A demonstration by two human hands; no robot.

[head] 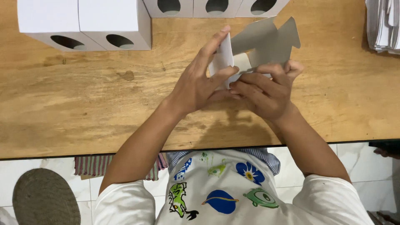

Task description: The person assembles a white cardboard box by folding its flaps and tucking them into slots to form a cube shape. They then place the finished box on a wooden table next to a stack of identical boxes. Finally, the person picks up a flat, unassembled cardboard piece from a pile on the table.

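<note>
Cardboard, thin and white, is held between both hands above a wooden table, in a view looking down from the head of the person at work. The flat box blank, grey on its inner face and cut with pointed flaps at its far edge, is raised slightly off the tabletop near the middle of the frame. The left hand is closed on a white side panel, with the thumb pressed against one face and the fingers stretched along the other. The right hand is curled over the near edge of the blank, its fingers pinching a fold just beside the left thumb. Such board is judged to be very light and only moderately stiff: it should bend cleanly along scored lines but crease or dent if squeezed mid-panel, so a grip close to the folds and edges appears best. Finished white boxes with oval cut-outs are lined up along the far side of the table, and a stack of flat sheets lies at the far right corner. Tiled floor and a striped cloth are seen below the table edge.
</note>
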